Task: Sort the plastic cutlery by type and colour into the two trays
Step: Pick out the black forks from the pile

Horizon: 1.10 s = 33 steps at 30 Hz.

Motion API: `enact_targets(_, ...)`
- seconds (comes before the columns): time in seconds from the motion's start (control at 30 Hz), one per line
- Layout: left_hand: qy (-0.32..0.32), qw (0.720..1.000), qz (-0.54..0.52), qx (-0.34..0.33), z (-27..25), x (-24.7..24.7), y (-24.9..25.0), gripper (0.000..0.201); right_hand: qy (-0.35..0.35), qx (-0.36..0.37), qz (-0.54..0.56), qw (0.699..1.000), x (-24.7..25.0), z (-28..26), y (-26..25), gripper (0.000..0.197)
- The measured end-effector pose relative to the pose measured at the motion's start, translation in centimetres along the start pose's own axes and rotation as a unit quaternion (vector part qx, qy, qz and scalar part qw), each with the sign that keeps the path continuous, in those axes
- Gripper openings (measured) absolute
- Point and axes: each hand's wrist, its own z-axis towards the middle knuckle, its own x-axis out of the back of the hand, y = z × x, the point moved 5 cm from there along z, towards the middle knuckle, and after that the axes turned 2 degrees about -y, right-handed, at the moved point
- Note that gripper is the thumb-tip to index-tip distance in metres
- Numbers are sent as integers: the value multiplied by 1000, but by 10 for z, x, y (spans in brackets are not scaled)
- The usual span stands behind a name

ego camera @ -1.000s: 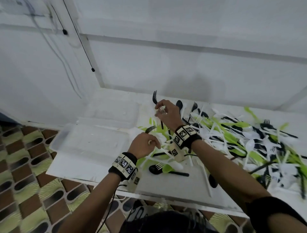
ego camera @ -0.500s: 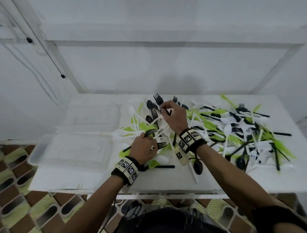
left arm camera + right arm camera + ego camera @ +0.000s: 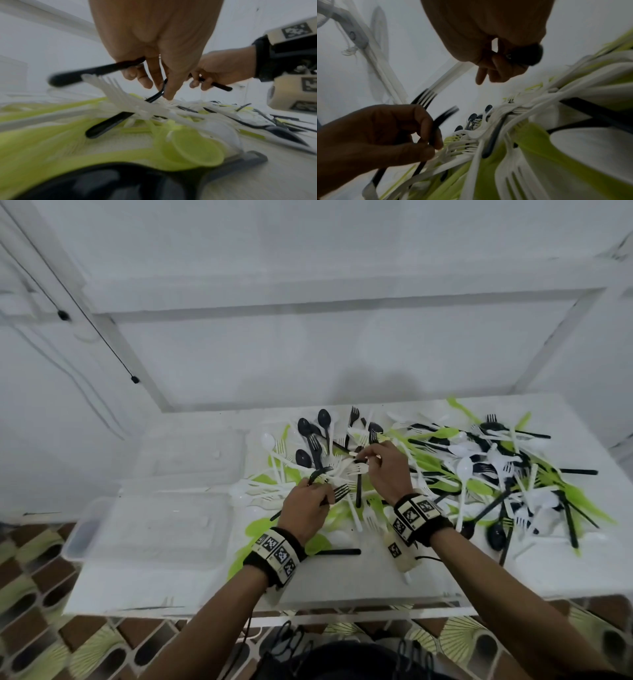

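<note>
A jumble of black, white and lime green plastic cutlery [image 3: 455,470] covers the middle and right of the white table [image 3: 342,583]. My left hand [image 3: 320,486] is at the pile's left edge and grips a couple of black forks [image 3: 340,492], whose tines stick out past the fingers [image 3: 426,98]. Close to its right, my right hand [image 3: 361,458] hovers over the pile with fingers curled around a black cutlery handle [image 3: 216,84]; its head is hidden. Two clear trays lie to the left, a near tray [image 3: 150,525] and a far tray [image 3: 191,446].
Black spoons [image 3: 303,457] and white spoons [image 3: 269,441] lie just beyond my hands. A lone black handle [image 3: 337,552] rests near the front edge. A white wall stands behind the table, and patterned floor tiles [image 3: 41,594] show below the front edge.
My right hand has come down from holding a black fork raised and now sits low over the pile, close to my left hand. The left hand stays at the pile's left edge.
</note>
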Motion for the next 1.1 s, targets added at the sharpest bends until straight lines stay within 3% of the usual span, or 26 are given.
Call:
enact_targets(0.13, 49, 989, -141, -9, 6, 13, -2, 13, -35, -83, -53, 995, -1, -2, 19, 24)
enact_targets(0.27, 116, 966, -233, -6, 11, 32, -9, 19, -66, -35, -92, 993, -14, -4, 13, 16)
enact_targets(0.43, 170, 937, -301, 54, 11, 49, -26, 20, -110, 18, -121, 986, -49, 12, -15, 16)
enact_targets(0.57, 170, 935, -309, 45, 3, 60, -33, 19, -161, 27, -216, 963, -88, 26, -29, 19)
enact_targets(0.7, 170, 944, -281, 22, -5, 67, -48, 45, -183, -7, -281, 942, -107, 31, -28, 28)
enact_targets(0.77, 169, 948, -267, 37, -7, 65, -58, 50, -188, -10, -286, 939, -112, 30, -26, 29)
enact_targets(0.93, 157, 946, -270, 84, -8, 62, -63, 33, -216, -46, -274, 936, -115, 29, -23, 29)
enact_targets(1.0, 143, 950, -261, 89, -3, 59, -63, 40, -225, -61, -253, 939, -111, 30, -23, 31)
enact_targets(1.1, 125, 946, -275, 117, 4, 55, -63, 46, -185, -63, -205, 959, -102, 25, -28, 24)
